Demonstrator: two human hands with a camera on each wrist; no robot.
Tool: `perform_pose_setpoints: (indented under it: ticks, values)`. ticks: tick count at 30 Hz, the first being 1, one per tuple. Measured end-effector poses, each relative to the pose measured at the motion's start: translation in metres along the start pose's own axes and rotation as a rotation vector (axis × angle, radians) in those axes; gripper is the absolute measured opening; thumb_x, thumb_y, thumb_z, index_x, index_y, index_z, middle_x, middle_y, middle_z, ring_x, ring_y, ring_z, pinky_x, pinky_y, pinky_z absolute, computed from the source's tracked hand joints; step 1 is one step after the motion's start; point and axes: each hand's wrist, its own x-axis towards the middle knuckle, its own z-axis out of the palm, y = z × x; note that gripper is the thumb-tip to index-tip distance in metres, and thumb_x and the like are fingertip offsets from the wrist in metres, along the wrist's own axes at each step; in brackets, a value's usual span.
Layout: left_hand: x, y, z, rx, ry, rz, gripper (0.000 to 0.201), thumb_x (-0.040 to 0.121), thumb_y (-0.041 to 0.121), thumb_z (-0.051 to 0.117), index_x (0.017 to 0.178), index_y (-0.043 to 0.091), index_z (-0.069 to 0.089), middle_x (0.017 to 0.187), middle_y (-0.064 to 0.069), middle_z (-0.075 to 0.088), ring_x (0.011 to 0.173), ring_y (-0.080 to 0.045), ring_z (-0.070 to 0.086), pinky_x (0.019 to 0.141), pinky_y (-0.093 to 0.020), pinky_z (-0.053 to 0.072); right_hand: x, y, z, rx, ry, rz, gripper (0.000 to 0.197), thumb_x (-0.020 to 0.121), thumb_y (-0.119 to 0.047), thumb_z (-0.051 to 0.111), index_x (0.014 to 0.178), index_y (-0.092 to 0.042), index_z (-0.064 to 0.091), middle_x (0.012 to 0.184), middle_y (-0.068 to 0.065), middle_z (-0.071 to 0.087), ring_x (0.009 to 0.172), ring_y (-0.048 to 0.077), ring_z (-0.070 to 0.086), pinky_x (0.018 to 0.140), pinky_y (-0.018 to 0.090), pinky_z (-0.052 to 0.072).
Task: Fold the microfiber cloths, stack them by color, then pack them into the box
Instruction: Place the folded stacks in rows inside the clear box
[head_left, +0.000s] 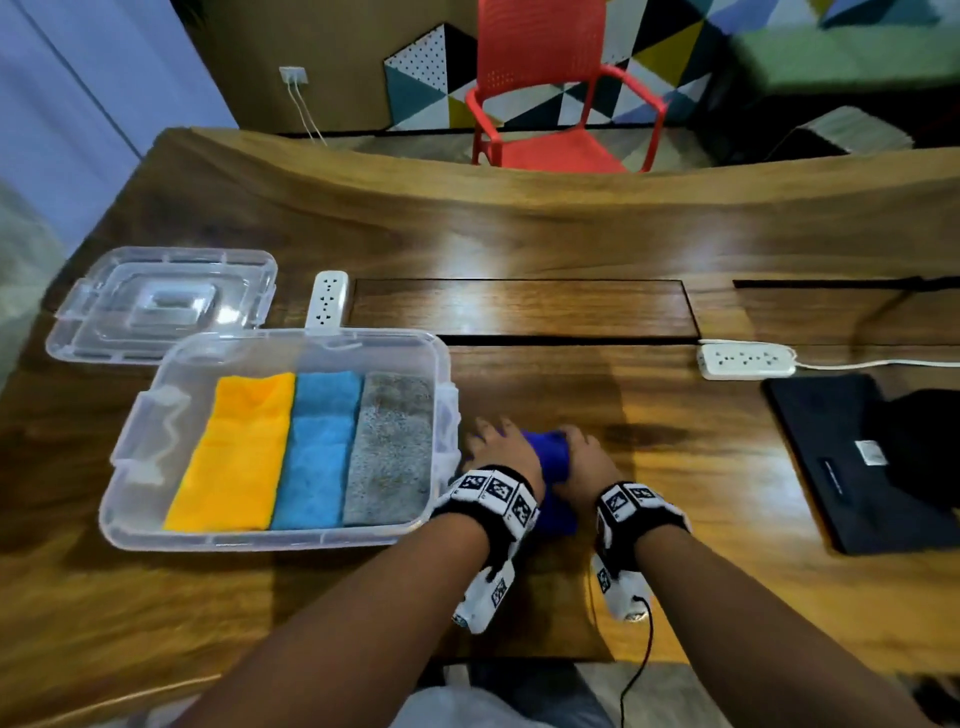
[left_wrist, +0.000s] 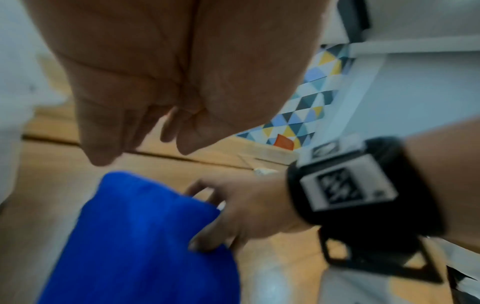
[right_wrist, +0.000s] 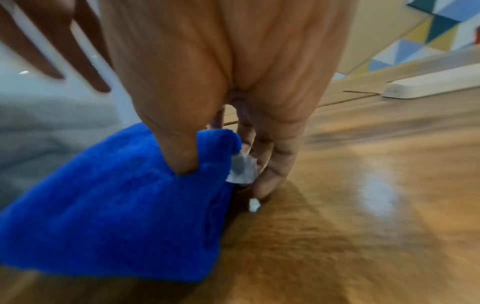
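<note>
While our right hand (right_wrist: 221, 102) pinches the dark blue cloth (head_left: 550, 457) at its tagged corner, our left hand (head_left: 493, 447) hovers with relaxed fingers (left_wrist: 103, 144), likely ready to fold it on the tabletop (head_left: 571, 234), at three o'clock of the box (head_left: 119, 519).

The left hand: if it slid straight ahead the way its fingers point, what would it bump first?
Probably nothing soon. The left hand points away across bare table, just right of the box. Depth is hard to judge, so it might brush that wall.
</note>
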Motion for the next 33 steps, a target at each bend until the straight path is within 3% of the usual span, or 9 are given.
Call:
perform_pose_setpoints:
  ticks: [3, 8, 11, 14, 16, 21, 24, 30, 33]
  values:
    - [0.017, -0.010, 0.025, -0.112, -0.023, -0.098, 0.092, 0.093, 0.034, 0.060, 0.152, -0.001, -0.001, 0.154, -0.023, 0.025, 0.139, -0.036, 0.033, 0.111, -0.042, 0.034, -0.007, 0.019, -0.003, 0.062, -0.003, 0.092, 0.095, 0.077, -0.015, 0.082, 0.153, -0.018, 0.024, 0.146, 0.015, 0.045, 0.132, 0.033, 0.049, 0.107, 0.036, 0.041]
    - [0.028, -0.009, 0.042, -0.287, -0.068, 0.012, 0.058, 0.085, 0.039, 0.063, 0.134, 0.011, 0.048, 0.124, -0.011, 0.062, 0.104, -0.030, 0.062, 0.084, -0.032, 0.051, -0.011, 0.032, -0.004, 0.344, -0.059, 0.124, 0.072, 0.069, -0.012, 0.088, 0.131, -0.008, 0.052, 0.127, 0.012, 0.063, 0.115, 0.029, 0.061, 0.099, 0.036, 0.049]
    - [0.014, 0.008, 0.014, -0.436, -0.012, 0.092, 0.055, 0.081, 0.034, 0.067, 0.129, 0.015, 0.047, 0.117, -0.007, 0.064, 0.101, -0.029, 0.063, 0.083, -0.033, 0.052, -0.017, 0.028, -0.027, 0.724, 0.021, 0.076, 0.062, 0.057, -0.001, 0.078, 0.116, 0.002, 0.059, 0.112, 0.022, 0.069, 0.095, 0.034, 0.068, 0.093, 0.053, 0.054]
    - [-0.010, 0.027, -0.034, -0.573, 0.090, 0.212, 0.068, 0.082, 0.032, 0.071, 0.136, 0.015, 0.034, 0.126, -0.010, 0.058, 0.115, -0.032, 0.057, 0.089, -0.033, 0.046, -0.032, 0.002, -0.071, 1.077, 0.078, -0.034, 0.049, 0.071, 0.017, 0.056, 0.117, 0.002, 0.055, 0.107, 0.025, 0.065, 0.083, 0.031, 0.067, 0.080, 0.044, 0.055]
    - [-0.031, 0.034, -0.072, -0.624, 0.162, 0.300, 0.067, 0.082, 0.037, 0.071, 0.133, 0.017, 0.032, 0.129, -0.013, 0.052, 0.116, -0.033, 0.054, 0.093, -0.034, 0.045, -0.042, -0.021, -0.104, 1.156, 0.069, -0.145, 0.051, 0.073, 0.013, 0.053, 0.121, -0.005, 0.055, 0.109, 0.026, 0.066, 0.095, 0.035, 0.068, 0.086, 0.046, 0.055]
    - [-0.060, -0.009, -0.160, -0.785, 0.276, 0.357, 0.065, 0.075, 0.042, 0.065, 0.127, 0.017, 0.034, 0.123, -0.011, 0.058, 0.110, -0.030, 0.058, 0.098, -0.041, 0.046, -0.073, -0.111, -0.145, 1.157, 0.111, -0.476, 0.058, 0.082, 0.020, 0.054, 0.120, -0.021, 0.041, 0.108, 0.006, 0.063, 0.087, 0.017, 0.068, 0.072, 0.035, 0.059]
    - [-0.065, -0.069, -0.197, -0.825, 0.305, 0.317, 0.077, 0.067, 0.030, 0.071, 0.131, 0.013, 0.033, 0.116, -0.008, 0.061, 0.105, -0.027, 0.060, 0.096, -0.042, 0.050, -0.083, -0.163, -0.133, 1.001, 0.103, -0.592, 0.069, 0.078, 0.014, 0.069, 0.123, -0.026, 0.035, 0.105, 0.010, 0.065, 0.081, 0.017, 0.070, 0.068, 0.040, 0.061]
    - [-0.039, -0.195, -0.200, -0.646, 0.196, 0.130, 0.089, 0.072, 0.021, 0.083, 0.137, 0.021, 0.021, 0.118, -0.014, 0.062, 0.102, -0.033, 0.065, 0.077, -0.050, 0.057, -0.078, -0.248, -0.064, 0.461, 0.012, -0.428, 0.073, 0.074, -0.023, 0.079, 0.122, -0.036, 0.026, 0.097, 0.015, 0.068, 0.079, 0.033, 0.071, 0.075, 0.057, 0.059]
    - [-0.031, -0.231, -0.189, -0.599, 0.100, 0.059, 0.078, 0.080, 0.014, 0.078, 0.133, 0.023, 0.022, 0.119, -0.013, 0.055, 0.101, -0.038, 0.062, 0.067, -0.056, 0.057, -0.070, -0.274, -0.034, 0.237, -0.049, -0.369, 0.070, 0.068, -0.028, 0.075, 0.118, -0.036, 0.025, 0.099, 0.013, 0.067, 0.082, 0.029, 0.069, 0.077, 0.049, 0.059]
